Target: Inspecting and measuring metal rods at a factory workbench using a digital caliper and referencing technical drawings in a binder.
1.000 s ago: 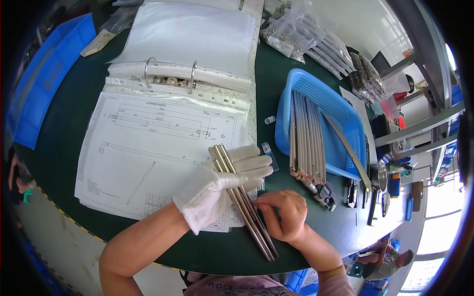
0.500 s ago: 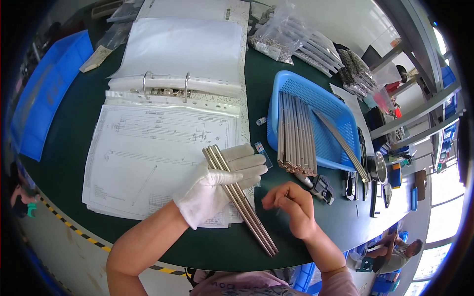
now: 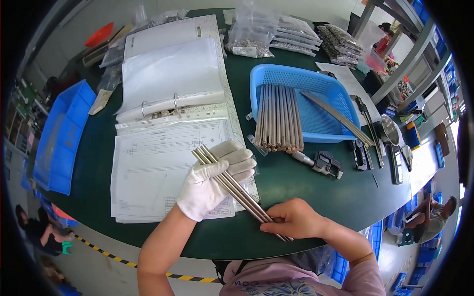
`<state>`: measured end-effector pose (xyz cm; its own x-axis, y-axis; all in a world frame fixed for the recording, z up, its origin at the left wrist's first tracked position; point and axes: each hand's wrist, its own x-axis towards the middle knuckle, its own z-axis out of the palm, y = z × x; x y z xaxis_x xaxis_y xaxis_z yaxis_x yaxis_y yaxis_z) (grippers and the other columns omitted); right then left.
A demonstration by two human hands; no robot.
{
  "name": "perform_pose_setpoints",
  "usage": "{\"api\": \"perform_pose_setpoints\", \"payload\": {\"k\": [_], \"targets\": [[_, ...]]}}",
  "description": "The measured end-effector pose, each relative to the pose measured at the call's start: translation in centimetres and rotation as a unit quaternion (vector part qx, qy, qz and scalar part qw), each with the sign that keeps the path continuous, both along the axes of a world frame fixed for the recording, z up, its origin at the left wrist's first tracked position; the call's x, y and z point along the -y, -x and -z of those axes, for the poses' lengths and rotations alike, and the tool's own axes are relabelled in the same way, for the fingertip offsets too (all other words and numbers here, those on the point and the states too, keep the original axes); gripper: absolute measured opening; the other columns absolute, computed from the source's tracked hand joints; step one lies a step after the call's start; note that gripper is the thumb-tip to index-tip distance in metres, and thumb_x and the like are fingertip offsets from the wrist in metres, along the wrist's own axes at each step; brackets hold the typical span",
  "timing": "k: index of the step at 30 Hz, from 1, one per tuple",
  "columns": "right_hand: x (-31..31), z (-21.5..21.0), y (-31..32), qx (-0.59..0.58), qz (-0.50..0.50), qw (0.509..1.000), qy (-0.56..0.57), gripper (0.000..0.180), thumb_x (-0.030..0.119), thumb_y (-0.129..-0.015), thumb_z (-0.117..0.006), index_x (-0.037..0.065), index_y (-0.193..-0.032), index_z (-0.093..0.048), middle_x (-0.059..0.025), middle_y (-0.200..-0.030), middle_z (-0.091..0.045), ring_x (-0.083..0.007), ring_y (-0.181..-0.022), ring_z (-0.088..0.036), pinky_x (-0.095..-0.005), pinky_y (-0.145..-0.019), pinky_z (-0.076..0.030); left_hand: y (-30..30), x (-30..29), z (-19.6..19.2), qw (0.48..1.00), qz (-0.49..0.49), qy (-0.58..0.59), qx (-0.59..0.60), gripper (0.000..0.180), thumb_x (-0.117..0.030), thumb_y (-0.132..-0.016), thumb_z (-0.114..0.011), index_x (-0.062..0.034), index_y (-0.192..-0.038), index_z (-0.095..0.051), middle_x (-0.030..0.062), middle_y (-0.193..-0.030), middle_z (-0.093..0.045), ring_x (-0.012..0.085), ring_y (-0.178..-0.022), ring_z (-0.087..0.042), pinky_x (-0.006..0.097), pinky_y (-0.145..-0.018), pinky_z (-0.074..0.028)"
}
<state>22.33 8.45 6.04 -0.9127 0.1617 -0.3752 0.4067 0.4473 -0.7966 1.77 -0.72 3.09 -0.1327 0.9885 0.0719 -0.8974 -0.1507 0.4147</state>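
My left hand [image 3: 201, 193], in a white glove, holds a few slim shiny metal rods [image 3: 240, 193] slantwise across its palm. The thumb lies over them while the fingers stretch out to the right. At the rods' lower end is my bare right hand [image 3: 297, 220], its thumb and fingers closed around the ends near the table's front edge. Whether it also holds something small is hidden. Beneath the gloved hand lies a ring binder [image 3: 173, 106] with a technical drawing sheet [image 3: 143, 182] in a clear sleeve.
Right of the binder, a blue plastic basket [image 3: 323, 137] holds a bundle of metal rods [image 3: 279, 116] and some flat strips [image 3: 340, 118]. A digital micrometer [image 3: 323, 163] and calipers [image 3: 368, 118] lie nearby. Bagged parts [image 3: 249, 42] are at the back; a blue bin [image 3: 64, 138] is at left.
My right hand has moved down onto the rods' lower ends; before, it was apart from them, fingers pinched. The left hand still holds the rods. The whole view has shifted.
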Motion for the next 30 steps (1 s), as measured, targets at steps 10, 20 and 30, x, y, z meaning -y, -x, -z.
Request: {"api": "perform_pose_setpoints", "payload": {"k": [10, 20, 30], "targets": [[2.4, 2.8, -0.3, -0.142, -0.033, 0.726, -0.672, 0.015, 0.020, -0.071, -0.062, 0.007, -0.071, -0.054, 0.0017, -0.054, -0.045, -0.0116, -0.044, -0.049, -0.0266, -0.043, -0.036, -1.5, -0.6, 0.3, 0.946, -0.153, 0.286, -0.018, 0.028, -0.008, -0.090, -0.044, 0.0018, -0.116, -0.048, 0.0174, -0.114, -0.055, 0.0328, -0.112, -0.051, 0.044, -0.095, -0.045], [-0.8, -0.6, -0.4, -0.198, 0.094, 0.922, -0.320, 0.017, 0.017, -0.080, -0.054, 0.002, -0.079, -0.046, -0.0113, -0.061, -0.054, -0.0323, -0.048, -0.052, -0.0401, -0.044, -0.039, -0.6, -0.7, 0.2, 0.965, -0.128, 0.225, 0.042, 0.035, 0.000, -0.088, -0.041, 0.0005, -0.124, -0.040, 0.0205, -0.124, -0.048, 0.0325, -0.117, -0.047, 0.039, -0.098, -0.042], [-1.2, -0.3, 3.5, -0.387, 0.107, 0.888, -0.222, 0.016, -0.006, -0.071, -0.063, 0.001, -0.085, -0.062, -0.0114, -0.075, -0.060, -0.0241, -0.067, -0.058, -0.0308, -0.059, -0.046, -1.1, -0.7, 0.2, 0.989, -0.026, 0.147, 0.006, 0.041, -0.003, -0.088, -0.046, 0.0019, -0.128, -0.039, 0.0202, -0.126, -0.048, 0.0281, -0.117, -0.048, 0.036, -0.097, -0.042]]}}
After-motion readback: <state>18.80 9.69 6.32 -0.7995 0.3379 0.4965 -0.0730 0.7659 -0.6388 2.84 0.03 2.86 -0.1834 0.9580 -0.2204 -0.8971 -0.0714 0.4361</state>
